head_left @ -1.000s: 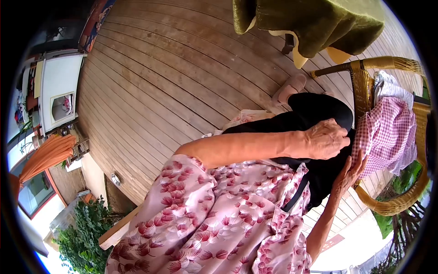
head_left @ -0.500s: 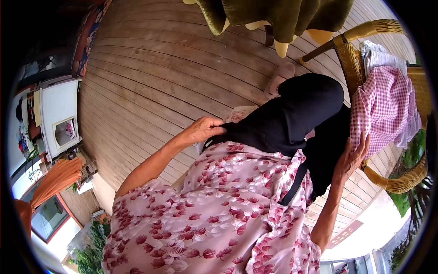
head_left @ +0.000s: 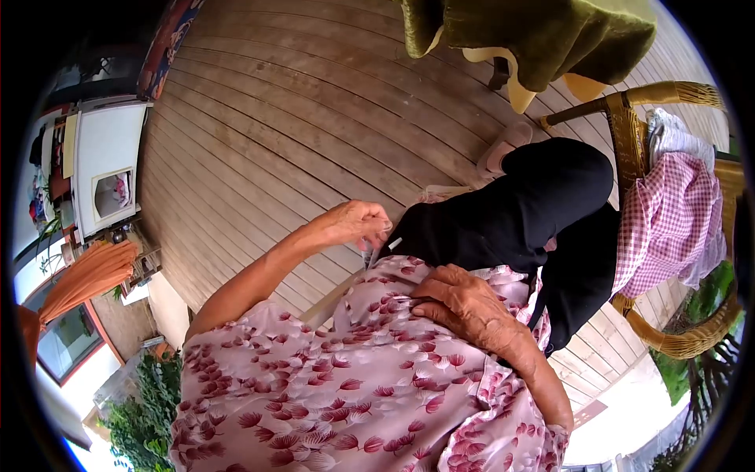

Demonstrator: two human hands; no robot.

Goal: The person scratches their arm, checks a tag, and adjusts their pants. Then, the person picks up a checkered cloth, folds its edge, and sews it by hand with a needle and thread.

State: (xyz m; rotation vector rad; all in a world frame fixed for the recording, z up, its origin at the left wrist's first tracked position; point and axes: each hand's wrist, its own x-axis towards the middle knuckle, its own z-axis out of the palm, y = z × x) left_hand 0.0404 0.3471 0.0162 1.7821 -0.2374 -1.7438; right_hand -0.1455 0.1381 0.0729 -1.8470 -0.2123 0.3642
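Observation:
My left hand (head_left: 360, 225) is closed beside the near-left edge of the black cloth (head_left: 503, 208) that covers my legs. Its fingertips are bent down, and what they pinch is hidden. A small white tag (head_left: 395, 245) shows on the black cloth next to it. My right hand (head_left: 465, 307) lies on the front of my pink floral shirt (head_left: 346, 377), fingers curled and pressed together; anything under them is hidden. To the right, a pink checkered cloth (head_left: 668, 216) lies bunched on a wicker chair (head_left: 627, 149).
A green-draped table (head_left: 543, 39) stands at the top, with a pink shoe (head_left: 507, 145) below it on the plank floor (head_left: 283, 118). A pale folded cloth (head_left: 672, 141) rests on the chair. At the left are a white cabinet (head_left: 102, 157) and an orange cloth (head_left: 90, 279).
My left hand has moved from above my knee to the cloth's left edge. My right hand has left the checkered cloth's edge and come back onto my shirt.

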